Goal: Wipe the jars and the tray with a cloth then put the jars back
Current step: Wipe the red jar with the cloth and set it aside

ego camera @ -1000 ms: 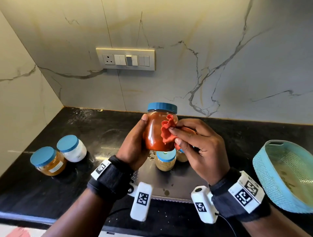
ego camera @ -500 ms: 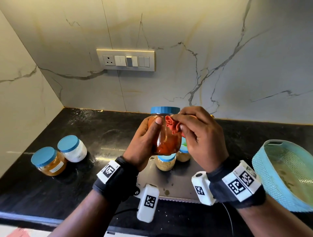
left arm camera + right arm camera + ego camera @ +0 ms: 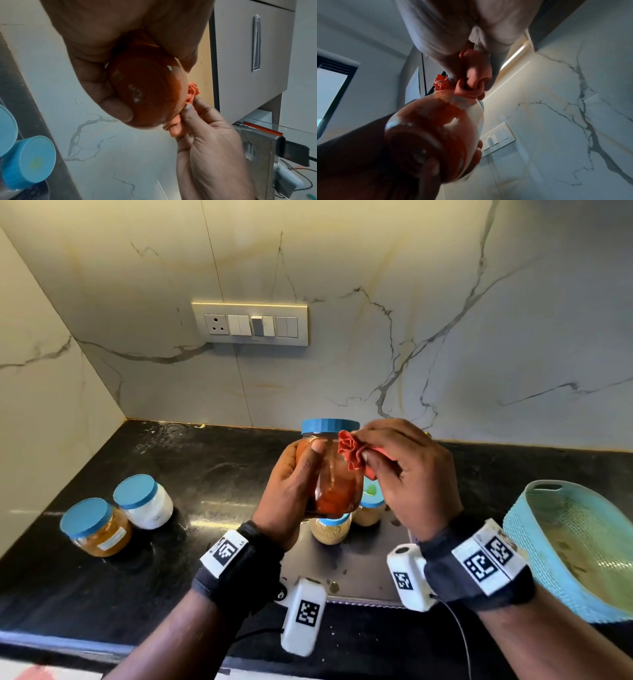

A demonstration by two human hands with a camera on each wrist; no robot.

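My left hand (image 3: 291, 491) grips a clear jar of red-orange paste (image 3: 337, 484) with a blue lid, lifted above the metal tray (image 3: 363, 570). My right hand (image 3: 407, 474) pinches a bunched red cloth (image 3: 352, 451) against the jar's upper right side. In the left wrist view the jar's base (image 3: 145, 92) faces the camera and the cloth (image 3: 193, 92) shows beside it. The right wrist view has the jar (image 3: 436, 135) below the cloth (image 3: 467, 83). Two smaller blue-lidded jars (image 3: 330, 529) (image 3: 370, 508) stand on the tray, partly hidden behind the raised jar and my hands.
A yellow-filled jar (image 3: 96, 529) and a white-filled jar (image 3: 145, 501), both blue-lidded, stand on the black counter (image 3: 212, 474) at left. A light blue plastic basket (image 3: 575, 546) sits at the right edge. A switch panel (image 3: 250, 323) is on the marble wall behind.
The jar has been turned in my left hand and held slightly higher. My right hand has carried the cloth from the jar's middle up to its shoulder, just under the lid.
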